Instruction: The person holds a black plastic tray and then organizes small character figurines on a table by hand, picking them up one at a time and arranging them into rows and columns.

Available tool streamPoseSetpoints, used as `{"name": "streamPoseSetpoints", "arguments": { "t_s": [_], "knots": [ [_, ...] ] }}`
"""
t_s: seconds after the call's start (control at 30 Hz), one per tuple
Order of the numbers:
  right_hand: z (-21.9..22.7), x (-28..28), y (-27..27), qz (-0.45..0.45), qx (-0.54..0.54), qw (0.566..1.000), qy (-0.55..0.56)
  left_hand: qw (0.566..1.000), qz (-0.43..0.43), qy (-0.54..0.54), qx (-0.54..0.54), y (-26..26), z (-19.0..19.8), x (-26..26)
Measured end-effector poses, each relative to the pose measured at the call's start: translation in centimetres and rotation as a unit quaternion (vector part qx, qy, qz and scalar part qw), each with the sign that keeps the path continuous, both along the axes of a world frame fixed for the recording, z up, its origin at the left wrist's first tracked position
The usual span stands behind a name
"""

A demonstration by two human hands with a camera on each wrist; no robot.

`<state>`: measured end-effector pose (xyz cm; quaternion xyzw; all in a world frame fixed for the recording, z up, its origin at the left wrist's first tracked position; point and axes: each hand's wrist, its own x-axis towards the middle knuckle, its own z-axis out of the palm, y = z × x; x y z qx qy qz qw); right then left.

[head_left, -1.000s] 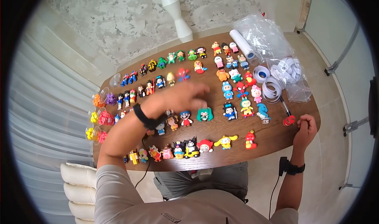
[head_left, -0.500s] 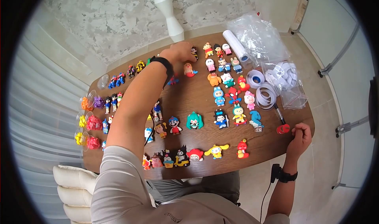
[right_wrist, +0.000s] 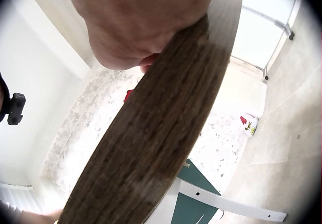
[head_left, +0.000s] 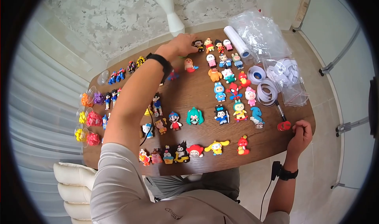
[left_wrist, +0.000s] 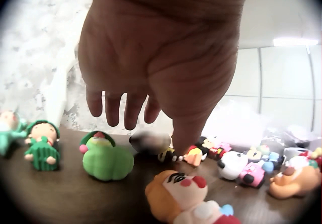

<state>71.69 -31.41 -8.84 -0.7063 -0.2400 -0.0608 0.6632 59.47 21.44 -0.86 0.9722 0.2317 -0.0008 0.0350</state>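
Note:
My left hand (head_left: 181,45) is at the table's far edge, its thumb and fingertips right at a small black-and-yellow figurine (head_left: 198,45). In the left wrist view the fingers hang fairly straight and the thumb points down beside the figurine (left_wrist: 167,154), whose dark head is blurred. A green figurine (left_wrist: 106,158) and an orange-haired mermaid figurine (left_wrist: 177,194) lie nearby. My right hand (head_left: 302,133) rests at the table's right edge with fingers loosely curled, holding nothing. Near it lies a red-ended item with a dark shaft (head_left: 284,125).
Rows of figurines cover much of the table (head_left: 189,92), including a teal-haired figurine (head_left: 195,116). At the right are a white roll (head_left: 237,40), clear plastic bags (head_left: 262,32) and rolls of white tape (head_left: 266,93). Cups of coloured pieces (head_left: 94,118) line the left edge.
My left hand has reached from mid-table to the far edge. The black-and-yellow figurine has shifted right, closer to the neighbouring row. My right hand has stayed at the table's edge.

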Motion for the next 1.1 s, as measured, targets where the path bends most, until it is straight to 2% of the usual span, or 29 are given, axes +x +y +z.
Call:
{"name": "streamPoseSetpoints", "arguments": {
  "t_s": [0.07,0.2,0.23,0.33,0.43,0.53,0.73,0.83,0.93,1.03,1.1],
  "knots": [
    [0.0,0.0,0.0,-0.001,0.001,1.000,-0.001,0.999,0.014,0.037,-0.002,-1.5,1.0,-1.5],
    [0.0,0.0,0.1,0.003,0.007,1.000,0.002,0.987,0.036,0.159,-0.005,-7.9,4.1,-5.0],
    [0.0,0.0,0.1,0.005,0.008,1.000,0.003,0.987,0.008,0.161,0.012,-7.6,3.0,-5.5],
    [-0.2,0.1,0.0,0.012,0.016,1.000,0.005,0.992,-0.007,0.123,0.018,-6.1,0.4,-5.5],
    [-0.2,0.1,0.1,0.009,0.019,1.000,0.009,0.999,-0.013,0.051,-0.004,-6.6,0.3,-5.0],
    [-0.2,0.1,0.1,0.002,0.011,1.000,0.009,0.999,-0.033,-0.009,-0.008,-5.3,-1.3,-3.8],
    [-0.1,0.1,0.2,0.008,0.013,1.000,0.008,0.998,-0.024,0.001,-0.063,-5.3,-0.7,-3.0],
    [0.0,0.0,0.2,0.007,0.015,1.000,0.018,0.997,-0.008,-0.065,-0.043,-4.2,0.5,-3.0],
    [-0.1,0.0,0.3,0.003,0.011,1.000,0.008,0.999,0.035,-0.031,-0.004,-1.1,-0.5,-0.9],
    [-0.1,0.1,0.2,0.011,0.011,1.000,0.006,0.999,0.036,0.007,0.028,0.0,-1.3,0.7],
    [0.1,0.0,0.3,0.007,0.013,1.000,0.003,0.999,0.036,-0.003,0.010,0.1,-1.2,1.4]
  ]
}}
